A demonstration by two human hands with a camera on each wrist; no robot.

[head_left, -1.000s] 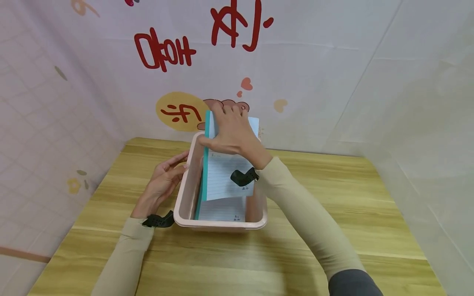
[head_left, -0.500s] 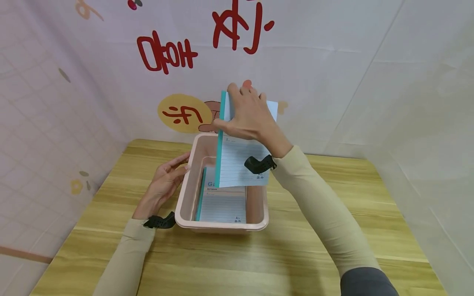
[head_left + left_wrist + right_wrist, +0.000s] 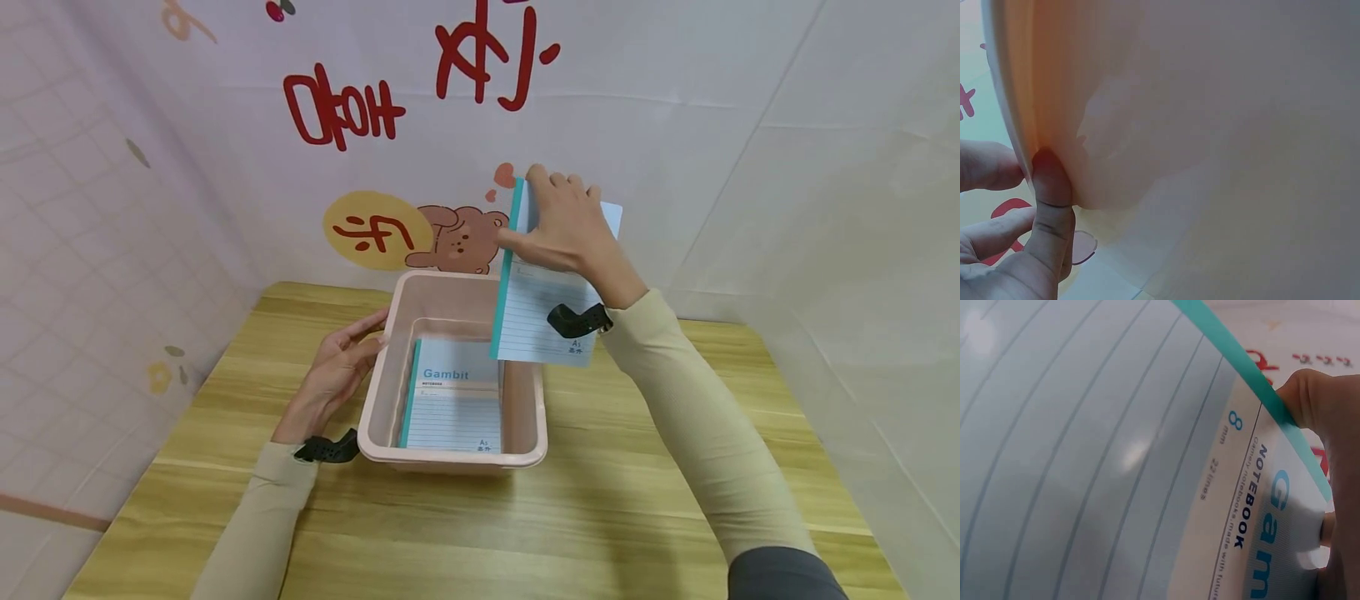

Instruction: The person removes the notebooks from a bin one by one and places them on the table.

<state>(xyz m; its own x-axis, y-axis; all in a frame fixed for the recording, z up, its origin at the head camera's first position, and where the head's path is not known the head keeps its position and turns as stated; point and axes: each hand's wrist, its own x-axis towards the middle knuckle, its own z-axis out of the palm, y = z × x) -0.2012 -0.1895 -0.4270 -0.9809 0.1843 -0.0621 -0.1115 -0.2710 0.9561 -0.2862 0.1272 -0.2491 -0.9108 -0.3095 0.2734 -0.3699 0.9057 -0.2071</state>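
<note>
My right hand (image 3: pixel 567 225) grips a pale blue notebook (image 3: pixel 543 321) with a teal spine. It hangs tilted over the right side of a pale pink plastic bin (image 3: pixel 528 417). In the right wrist view the thumb presses on the teal spine of the notebook (image 3: pixel 1116 444), whose cover reads NOTEBOOK; the other fingers are mostly hidden. A matching notebook (image 3: pixel 453 417), marked Gambit, lies flat inside the bin. My left hand (image 3: pixel 337 367) holds the bin's left rim; in the left wrist view its thumb and fingertips meet at the bin's edge (image 3: pixel 1007 75).
The bin stands on a wood-grain table (image 3: pixel 465 533). A white wall sheet (image 3: pixel 637 150) with red characters and a cartoon bear hangs behind the table. Side sheets rise at left and right. Each wrist wears a black strap (image 3: pixel 330 448).
My right hand has lifted the notebook up from the bin and carried it rightward, which uncovers the lower notebook. The left hand stays at the bin's left rim.
</note>
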